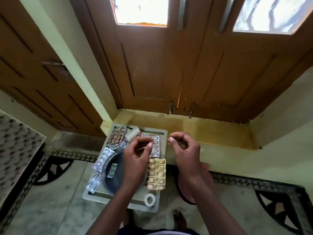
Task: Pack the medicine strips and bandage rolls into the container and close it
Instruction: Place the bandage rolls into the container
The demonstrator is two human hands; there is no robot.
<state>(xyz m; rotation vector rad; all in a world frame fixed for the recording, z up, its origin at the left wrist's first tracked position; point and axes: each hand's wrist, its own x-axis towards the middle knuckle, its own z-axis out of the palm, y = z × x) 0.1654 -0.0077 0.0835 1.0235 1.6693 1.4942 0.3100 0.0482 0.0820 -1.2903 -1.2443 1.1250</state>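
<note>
One green strip lies in the dark container.

Both hands, the left hand and the right hand, hover with loosely curled, empty fingers above a grey tray holding a dark round container, scattered medicine strips, a bandage roll and a white tape roll.
</note>
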